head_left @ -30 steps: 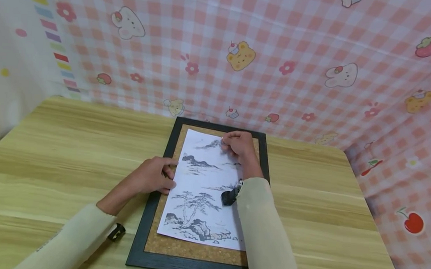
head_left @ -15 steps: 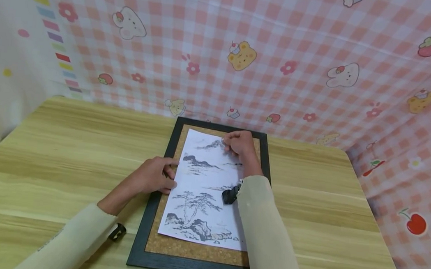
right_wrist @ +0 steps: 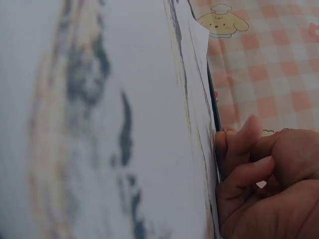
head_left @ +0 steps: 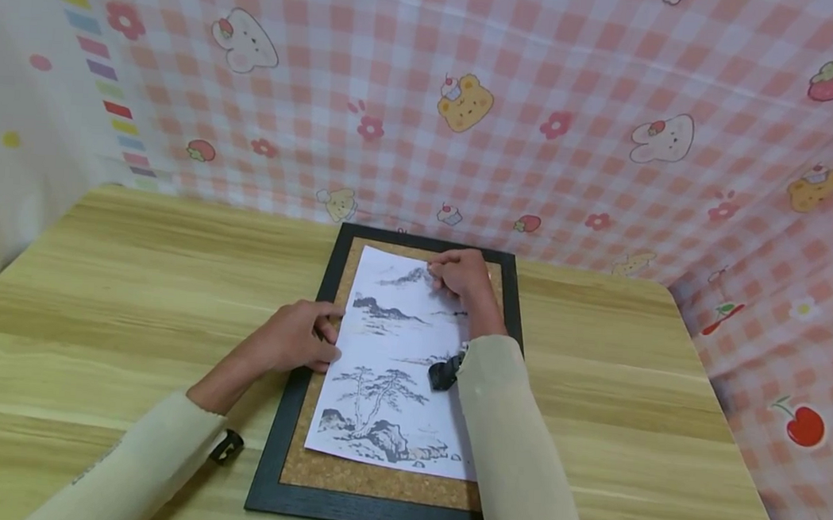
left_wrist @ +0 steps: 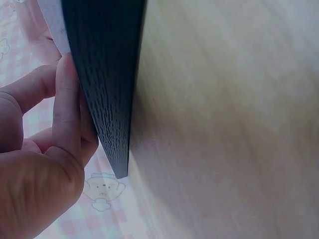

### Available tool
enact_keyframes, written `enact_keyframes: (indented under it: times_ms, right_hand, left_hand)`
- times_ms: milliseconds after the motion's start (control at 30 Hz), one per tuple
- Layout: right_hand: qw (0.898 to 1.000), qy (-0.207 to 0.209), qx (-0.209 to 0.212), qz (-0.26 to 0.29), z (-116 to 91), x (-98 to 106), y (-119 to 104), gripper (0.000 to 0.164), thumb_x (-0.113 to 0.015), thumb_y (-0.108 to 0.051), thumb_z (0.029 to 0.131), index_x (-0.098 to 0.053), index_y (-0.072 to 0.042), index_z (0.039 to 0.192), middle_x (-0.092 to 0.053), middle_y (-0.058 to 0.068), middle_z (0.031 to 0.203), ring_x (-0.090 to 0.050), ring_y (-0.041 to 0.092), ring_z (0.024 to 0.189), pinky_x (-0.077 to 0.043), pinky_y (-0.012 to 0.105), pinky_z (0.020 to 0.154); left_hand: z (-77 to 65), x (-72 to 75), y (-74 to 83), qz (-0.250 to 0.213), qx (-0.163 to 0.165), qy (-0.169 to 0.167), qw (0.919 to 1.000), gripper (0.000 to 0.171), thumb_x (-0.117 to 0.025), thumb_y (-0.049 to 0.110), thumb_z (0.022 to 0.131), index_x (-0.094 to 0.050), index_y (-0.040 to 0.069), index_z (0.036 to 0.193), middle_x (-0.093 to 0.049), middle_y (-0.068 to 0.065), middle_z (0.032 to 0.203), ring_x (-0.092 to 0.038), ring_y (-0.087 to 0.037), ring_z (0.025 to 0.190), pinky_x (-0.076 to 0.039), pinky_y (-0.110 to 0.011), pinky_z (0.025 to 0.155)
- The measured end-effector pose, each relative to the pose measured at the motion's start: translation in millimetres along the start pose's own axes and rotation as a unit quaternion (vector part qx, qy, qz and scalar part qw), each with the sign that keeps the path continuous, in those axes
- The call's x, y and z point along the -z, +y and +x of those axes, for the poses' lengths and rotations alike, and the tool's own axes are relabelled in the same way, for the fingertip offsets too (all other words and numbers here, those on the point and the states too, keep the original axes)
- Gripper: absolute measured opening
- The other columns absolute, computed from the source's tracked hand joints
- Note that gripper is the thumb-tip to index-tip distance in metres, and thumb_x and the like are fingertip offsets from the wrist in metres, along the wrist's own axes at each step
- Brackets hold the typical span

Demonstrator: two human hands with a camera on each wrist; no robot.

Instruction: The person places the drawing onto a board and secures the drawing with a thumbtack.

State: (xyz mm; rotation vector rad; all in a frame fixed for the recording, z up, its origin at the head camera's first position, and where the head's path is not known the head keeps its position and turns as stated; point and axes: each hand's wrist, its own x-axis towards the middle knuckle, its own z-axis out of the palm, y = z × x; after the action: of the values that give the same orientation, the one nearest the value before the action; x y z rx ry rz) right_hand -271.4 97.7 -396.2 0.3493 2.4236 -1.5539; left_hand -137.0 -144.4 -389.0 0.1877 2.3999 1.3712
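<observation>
A white sheet of paper (head_left: 383, 345) printed with an ink landscape lies on a cork board (head_left: 374, 480) with a black frame (head_left: 344, 506). My left hand (head_left: 300, 336) touches the sheet's left edge with thumb and index fingertip spread apart; in the left wrist view its fingers (left_wrist: 67, 114) lie beside the frame. At the middle of the sheet's top edge, my right hand (head_left: 464, 275) bends thumb and fingers together in a pinch. A tiny pale piece (right_wrist: 228, 130) shows at those fingertips in the right wrist view; its kind is mostly hidden.
The board lies on a wood-grain table (head_left: 157, 292), near its back edge. A pink checked cloth (head_left: 399, 76) with cartoon prints hangs behind and to the right. My right sleeve (head_left: 520, 441) covers the board's lower right part.
The view shifts very slightly. Both hands, the sheet and the board stay in nearly the same places.
</observation>
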Motion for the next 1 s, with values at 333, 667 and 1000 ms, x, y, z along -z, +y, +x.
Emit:
enact_keyframes:
  times_ms: [333, 667, 1000]
  right_hand:
    - [0.999, 0.018, 0.002, -0.048, -0.6, 1.5, -3.4, 0.010, -0.071, -0.013, 0.097, -0.079, -0.008, 0.101, -0.066, 0.005, 0.075, -0.057, 0.014, 0.058, -0.044, 0.028, 0.051]
    - [0.998, 0.024, 0.022, -0.061, -2.4, 3.3, -2.1, 0.010, -0.073, -0.014, 0.095, -0.079, -0.008, 0.098, -0.067, 0.004, 0.070, -0.060, 0.014, 0.059, -0.046, 0.028, 0.054]
    - [0.998, 0.003, 0.048, -0.032, -4.0, 5.7, 2.4, 0.013, -0.072, -0.014, 0.096, -0.079, -0.004, 0.101, -0.069, 0.007, 0.072, -0.062, 0.013, 0.057, -0.054, 0.026, 0.053]
  left_hand:
    - [1.0, 0.3, -2.3, -0.004, -0.006, -0.002, 1.0000, 0.064, -0.070, -0.009, 0.087, -0.044, -0.013, 0.146, -0.063, -0.016, 0.096, -0.070, -0.018, 0.070, -0.062, -0.031, 0.065]
    - [0.3, 0.9, 0.0, 0.001, -0.002, 0.001, 1.0000, 0.064, -0.070, -0.009, 0.087, -0.044, -0.013, 0.146, -0.062, -0.016, 0.096, -0.069, -0.017, 0.069, -0.062, -0.031, 0.065]
    - [-0.2, 0.0, 1.1, 0.001, 0.000, -0.001, 1.0000, 0.065, -0.070, -0.009, 0.087, -0.044, -0.013, 0.146, -0.062, -0.016, 0.096, -0.069, -0.017, 0.070, -0.062, -0.031, 0.064]
